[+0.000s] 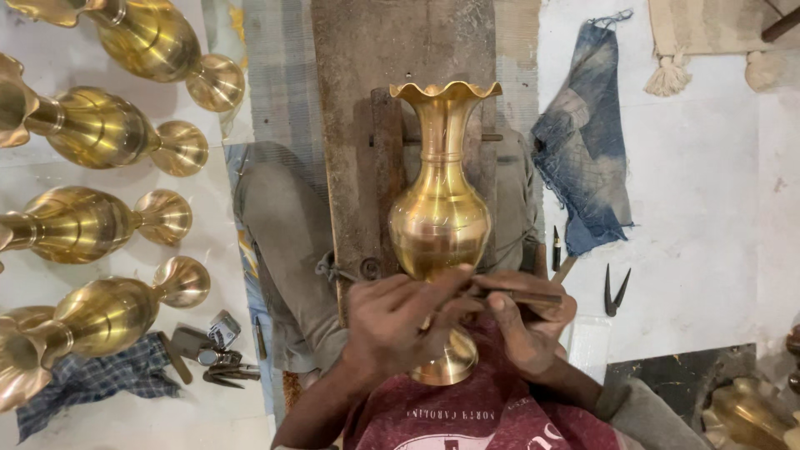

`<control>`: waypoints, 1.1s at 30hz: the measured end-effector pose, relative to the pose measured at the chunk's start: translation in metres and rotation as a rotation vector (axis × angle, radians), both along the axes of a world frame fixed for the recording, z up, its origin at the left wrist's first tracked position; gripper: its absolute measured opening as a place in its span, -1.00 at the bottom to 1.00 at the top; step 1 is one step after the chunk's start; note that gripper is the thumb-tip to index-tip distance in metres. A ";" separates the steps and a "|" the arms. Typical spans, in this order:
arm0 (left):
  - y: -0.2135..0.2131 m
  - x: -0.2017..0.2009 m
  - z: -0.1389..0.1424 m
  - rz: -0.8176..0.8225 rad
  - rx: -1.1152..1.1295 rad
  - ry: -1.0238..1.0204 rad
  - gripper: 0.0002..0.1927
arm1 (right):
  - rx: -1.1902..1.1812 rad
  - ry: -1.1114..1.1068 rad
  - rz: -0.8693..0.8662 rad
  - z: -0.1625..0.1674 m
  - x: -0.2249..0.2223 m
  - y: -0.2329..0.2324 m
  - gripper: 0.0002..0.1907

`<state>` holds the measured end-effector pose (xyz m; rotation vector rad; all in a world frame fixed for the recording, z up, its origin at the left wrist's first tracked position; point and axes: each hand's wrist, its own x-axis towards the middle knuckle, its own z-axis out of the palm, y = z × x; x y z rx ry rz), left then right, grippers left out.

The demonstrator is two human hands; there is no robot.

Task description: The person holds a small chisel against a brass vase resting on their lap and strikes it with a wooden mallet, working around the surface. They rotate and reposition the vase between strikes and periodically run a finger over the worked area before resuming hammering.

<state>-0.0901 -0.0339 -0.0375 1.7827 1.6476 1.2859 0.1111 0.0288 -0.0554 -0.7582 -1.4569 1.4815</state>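
Four brass vases point(100, 225) lie at one side, a blue rag point(583, 167) and dividers point(615, 292) opposite

Bare floor point(708, 208) open right of the fingers point(433, 287); brass vases point(100, 225) crowd the left, plank point(367, 50) blocks ahead.

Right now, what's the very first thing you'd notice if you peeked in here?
A tall shiny brass vase with a wavy rim lies along the wooden plank in the middle. The left hand and the right hand meet at its lower belly, and the right one holds a thin dark tool against the metal. At the left edge, more golden vases lie in a row on their sides, and a blue rag is on the right.
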 end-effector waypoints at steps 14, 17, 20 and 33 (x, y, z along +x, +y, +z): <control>0.010 -0.021 -0.032 0.231 -0.220 -0.024 0.42 | 0.010 0.173 -0.211 -0.013 -0.070 0.005 -0.82; 0.011 -0.024 -0.037 0.236 -0.217 -0.024 0.39 | 0.007 0.167 -0.223 -0.024 -0.067 0.004 -0.81; 0.011 -0.025 -0.040 0.243 -0.183 -0.019 0.37 | 0.011 0.150 -0.249 -0.036 -0.060 0.002 -0.78; 0.011 -0.030 -0.042 0.256 -0.133 -0.036 0.32 | -0.016 0.269 -0.121 -0.030 -0.057 0.003 -0.89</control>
